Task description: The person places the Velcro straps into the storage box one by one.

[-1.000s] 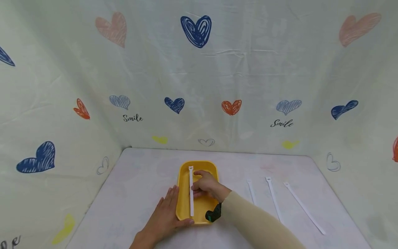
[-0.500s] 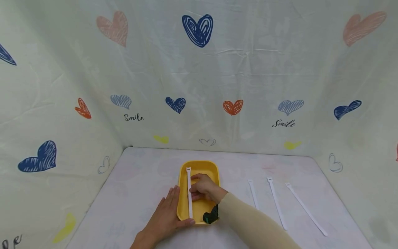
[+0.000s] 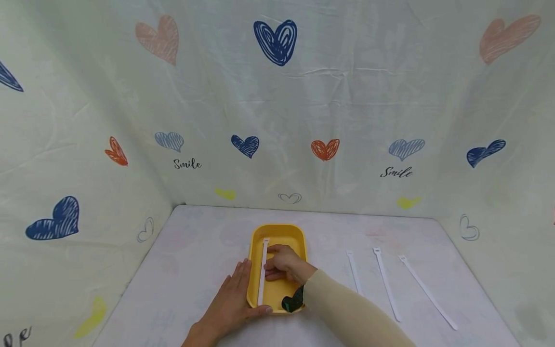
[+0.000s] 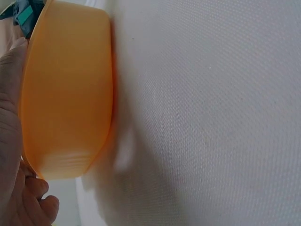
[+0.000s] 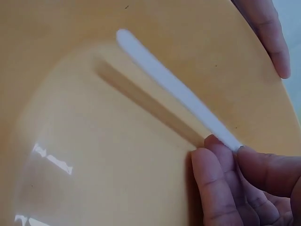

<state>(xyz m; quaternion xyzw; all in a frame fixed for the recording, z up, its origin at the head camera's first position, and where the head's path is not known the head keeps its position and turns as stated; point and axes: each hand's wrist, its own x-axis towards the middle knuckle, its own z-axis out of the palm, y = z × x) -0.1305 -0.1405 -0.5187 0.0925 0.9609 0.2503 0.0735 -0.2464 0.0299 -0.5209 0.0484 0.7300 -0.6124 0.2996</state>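
In the head view, a yellow tray [image 3: 286, 291] stands near the middle of the table. My right hand [image 3: 286, 262] reaches down inside it and pinches a white cable tie [image 3: 262, 277] partway along its length. The tie's slotted head points to the far end of the tray. The right wrist view shows thumb and fingertips on the cable tie [image 5: 176, 92], whose rounded tail slants over the tray floor [image 5: 117, 174] and casts a shadow there. My left hand [image 3: 231, 291] rests straight-fingered along the tray's left rim, its thumb at the near edge.
Three more white cable ties lie spread out right of the tray: a left one [image 3: 354, 271], a middle one [image 3: 387, 284] and a right one [image 3: 427, 291]. My right forearm passes close to the left one. A heart-printed curtain [image 3: 277, 106] closes off the table's back and sides.
The cable tie has shifted slightly left within the tray, and its head has dropped lower and nearer. My right hand moved left a little with it. The left hand keeps its place on the rim.
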